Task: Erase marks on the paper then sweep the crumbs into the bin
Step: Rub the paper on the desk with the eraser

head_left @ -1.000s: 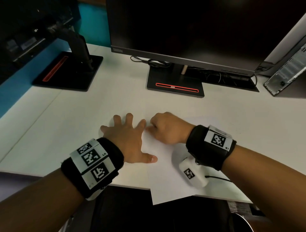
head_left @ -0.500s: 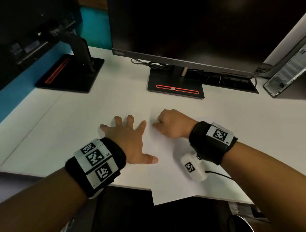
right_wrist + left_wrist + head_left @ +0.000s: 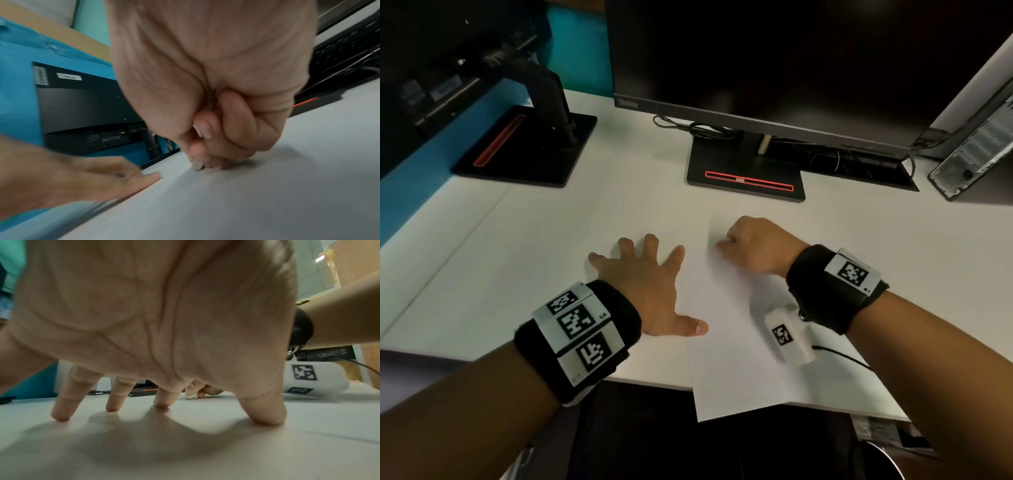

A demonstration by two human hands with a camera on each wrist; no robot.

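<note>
A white sheet of paper (image 3: 736, 370) lies on the white desk (image 3: 517, 274), its near corner hanging over the front edge. My left hand (image 3: 643, 277) lies spread flat, fingertips (image 3: 61, 416) down, pressing the paper's left edge. My right hand (image 3: 753, 246) is curled in a fist near the paper's far edge and pinches a small white eraser (image 3: 197, 164), whose end touches the paper. The eraser (image 3: 192, 396) also shows in the left wrist view beyond my fingers. No marks or crumbs are plain to see.
A monitor on a black stand (image 3: 746, 174) is straight ahead, with cables (image 3: 698, 128) behind it. A second stand (image 3: 524, 147) is at the far left, and a computer case (image 3: 976, 150) at the far right. Part of a round rim (image 3: 883, 459) shows below the desk edge at the right.
My right hand with the eraser has moved away from me and a little to the right along the paper. My left hand has stayed pressed in place.
</note>
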